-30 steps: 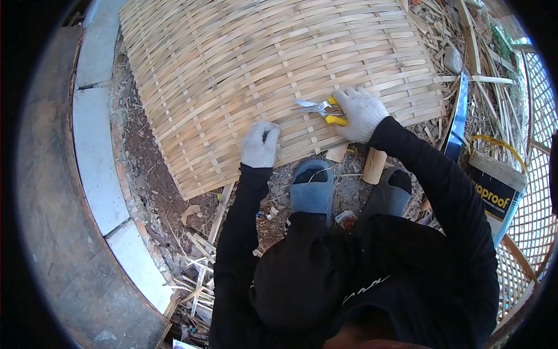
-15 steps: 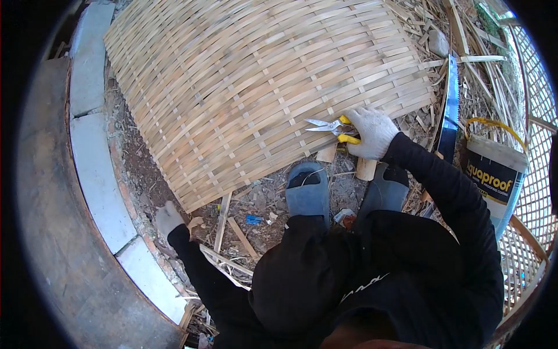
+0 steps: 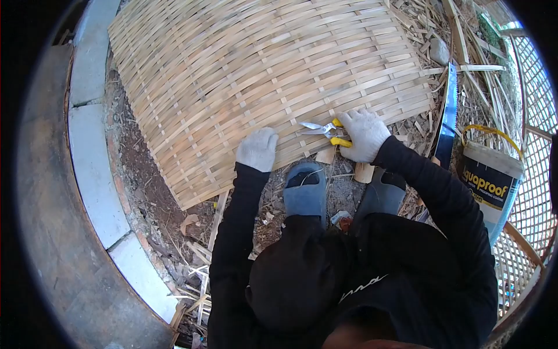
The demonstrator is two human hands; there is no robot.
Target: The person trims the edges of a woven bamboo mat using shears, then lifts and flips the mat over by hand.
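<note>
A large woven bamboo mat (image 3: 273, 75) lies on the ground in front of me. My right hand (image 3: 365, 136), in a white glove, is closed around pruning shears (image 3: 319, 129) with yellow handles. Their blades are apart and point left over the mat near its lower edge. My left hand (image 3: 257, 149), also gloved, rests on the mat near that same edge, left of the shears. Its fingers lie on the weave, partly hidden by the back of the hand.
A handsaw (image 3: 448, 119) with a blue blade lies right of the mat. Beyond it stand an Aquaproof bucket (image 3: 489, 180) and a lattice panel (image 3: 536, 87). Pale tiles (image 3: 96, 168) border the left. Wood scraps lie around my sandals (image 3: 306, 189); a stone (image 3: 439, 51) sits upper right.
My left hand has moved right and up from the dirt beside the mat's lower left corner onto the mat. My right hand still holds the pruning shears in nearly the same place.
</note>
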